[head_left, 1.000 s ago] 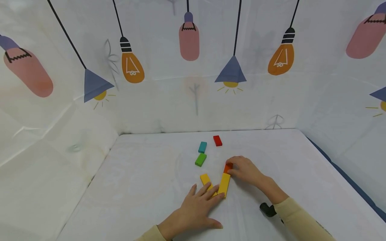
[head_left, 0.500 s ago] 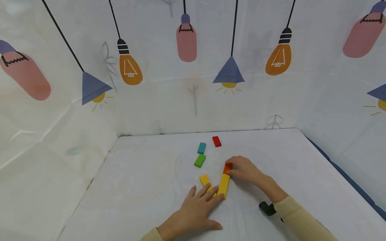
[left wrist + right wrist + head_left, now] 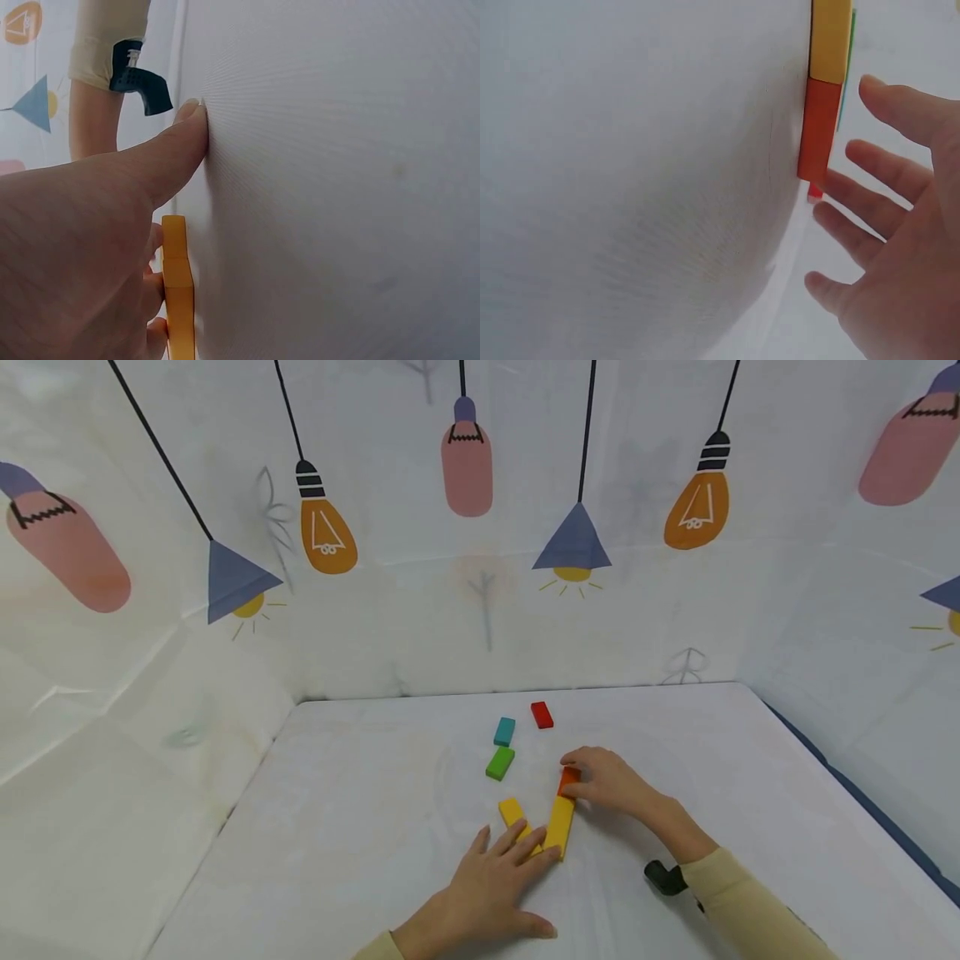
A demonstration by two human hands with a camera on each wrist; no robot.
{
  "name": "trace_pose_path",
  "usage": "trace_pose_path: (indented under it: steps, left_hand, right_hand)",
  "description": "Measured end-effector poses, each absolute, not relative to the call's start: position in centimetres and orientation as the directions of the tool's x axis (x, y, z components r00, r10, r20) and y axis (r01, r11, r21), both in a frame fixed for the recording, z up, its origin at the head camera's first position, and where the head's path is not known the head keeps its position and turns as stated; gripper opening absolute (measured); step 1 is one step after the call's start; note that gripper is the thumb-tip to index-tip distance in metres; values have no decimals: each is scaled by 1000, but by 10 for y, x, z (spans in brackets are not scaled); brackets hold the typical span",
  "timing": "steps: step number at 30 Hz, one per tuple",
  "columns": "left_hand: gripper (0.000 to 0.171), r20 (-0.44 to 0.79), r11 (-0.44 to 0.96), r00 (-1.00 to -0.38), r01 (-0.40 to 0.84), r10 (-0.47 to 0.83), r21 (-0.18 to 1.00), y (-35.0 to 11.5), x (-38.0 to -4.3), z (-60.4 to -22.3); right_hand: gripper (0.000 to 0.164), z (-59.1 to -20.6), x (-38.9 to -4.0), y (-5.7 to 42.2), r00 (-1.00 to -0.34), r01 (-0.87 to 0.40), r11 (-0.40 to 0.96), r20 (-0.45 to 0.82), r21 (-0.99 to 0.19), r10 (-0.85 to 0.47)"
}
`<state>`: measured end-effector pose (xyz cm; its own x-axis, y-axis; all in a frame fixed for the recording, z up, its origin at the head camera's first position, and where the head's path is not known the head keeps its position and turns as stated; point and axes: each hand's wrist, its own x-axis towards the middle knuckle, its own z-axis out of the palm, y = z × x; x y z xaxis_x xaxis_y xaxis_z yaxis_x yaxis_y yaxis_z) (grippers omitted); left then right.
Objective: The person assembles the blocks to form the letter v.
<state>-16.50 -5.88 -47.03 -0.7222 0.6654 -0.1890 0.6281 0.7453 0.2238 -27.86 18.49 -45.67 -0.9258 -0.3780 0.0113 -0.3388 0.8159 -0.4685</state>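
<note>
Two yellow blocks [image 3: 559, 823] lie flat with their near ends close together, forming a V. My left hand [image 3: 491, 881] rests on those near ends with spread, straight fingers, partly covering them. In the left wrist view its fingertips touch the yellow blocks [image 3: 178, 300], while the thumb stands apart. An orange block [image 3: 569, 780] lies end to end with the right yellow block. Over it is my right hand [image 3: 611, 783]; in the right wrist view its fingers are loosely spread, with the thumb off the orange block [image 3: 821, 127] and one fingertip near its far end.
Farther back on the white table [image 3: 360, 793] lie a green block [image 3: 499, 763], a teal block [image 3: 505, 732] and a red block [image 3: 542, 715]. A black device [image 3: 664, 878] is worn at the right wrist. White sheets with printed lamps [image 3: 573, 539] stand behind the table.
The right hand's fingers have loosened and lifted slightly, so more of the orange block shows. The left hand and the blocks stay in place; the head view shifts a little.
</note>
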Motion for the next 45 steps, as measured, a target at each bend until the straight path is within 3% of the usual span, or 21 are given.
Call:
trace_pose_path:
  steps: [18,45]
  left_hand:
    - [85,-182,745,-724,626,665,230,-58,-167,-470]
    - [84,-265,769,-722,594,640,237,-57,-167,-472]
  right_hand:
    - [39,-461,-317,195,-933,-321,787,31,-528,-360]
    - [43,-453,-356,193,-931,-325,815,9,-480,-366]
